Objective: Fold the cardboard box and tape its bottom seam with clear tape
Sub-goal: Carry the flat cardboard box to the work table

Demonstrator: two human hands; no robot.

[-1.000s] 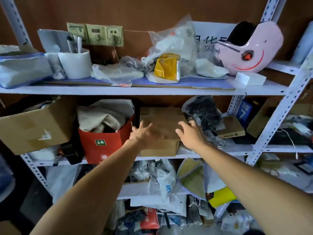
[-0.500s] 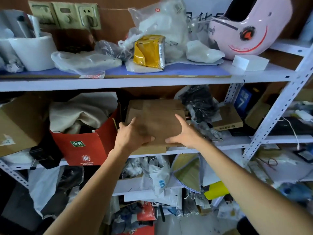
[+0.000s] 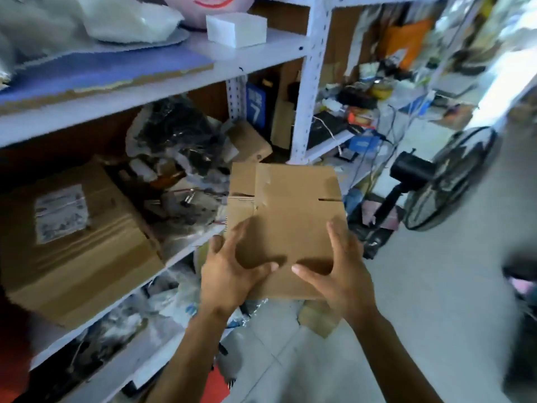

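A flattened brown cardboard box (image 3: 293, 210) is held in the air in front of me, beside the shelf. It lies flat, with flap slits on its left and right edges and a strip of old clear tape near its top left. My left hand (image 3: 229, 274) grips its near left corner, thumb on top. My right hand (image 3: 334, 271) grips the near right corner, thumb on top too. No tape roll is in sight.
White metal shelving (image 3: 305, 82) fills the left and back, crowded with bags and boxes. A large taped carton (image 3: 78, 242) sits on the middle shelf at left. A black floor fan (image 3: 447, 175) stands at right on the pale tiled floor (image 3: 421, 315).
Both hands closed on the flat box on the shelf, then pulled it out. The view has swung right and down, and the box is now clear of the shelf.
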